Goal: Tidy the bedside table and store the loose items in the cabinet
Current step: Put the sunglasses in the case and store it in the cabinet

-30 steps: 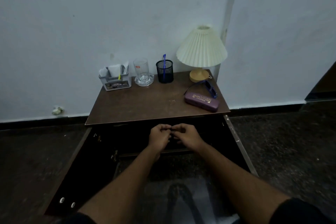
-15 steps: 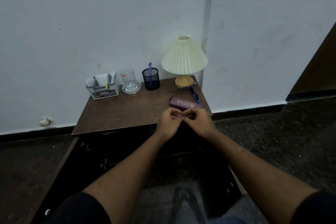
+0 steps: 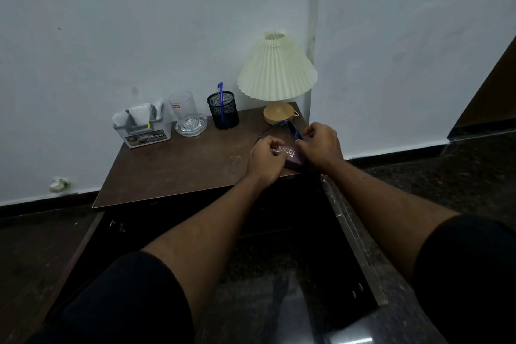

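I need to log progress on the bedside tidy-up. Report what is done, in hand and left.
Done: the cabinet doors below the table stand open. In hand: the left hand and right hand are on the purple glasses case, with the blue glasses beside it. Left: the grey organiser, glass in its dish and pen cup remain on the tabletop by the lamp.

Both hands have moved up from in front of the open cabinet onto the tabletop: the left hand (image 3: 264, 158) and right hand (image 3: 321, 145) now rest curled on the purple glasses case (image 3: 289, 155), covering its ends.
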